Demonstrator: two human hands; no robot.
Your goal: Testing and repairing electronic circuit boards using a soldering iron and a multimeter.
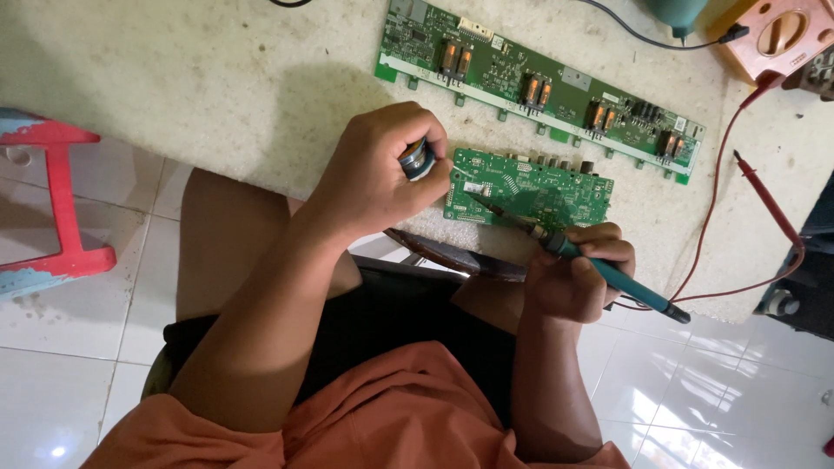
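My left hand (375, 169) is closed around a small round spool (417, 159), probably solder wire, held just left of a small green circuit board (530, 188). My right hand (580, 278) grips a teal-handled soldering iron (608, 274), and its metal tip rests on the small board's near left part. Both hands hover at the near edge of a pale worktable (217, 78). A long green circuit board (539, 87) with orange coils lies farther back on the table.
A red probe lead (764, 200) and its red wire lie at the right. A pink meter box (782, 35) sits at the far right corner with a black cable. A red and blue stool (52, 200) stands on the white tiled floor at left.
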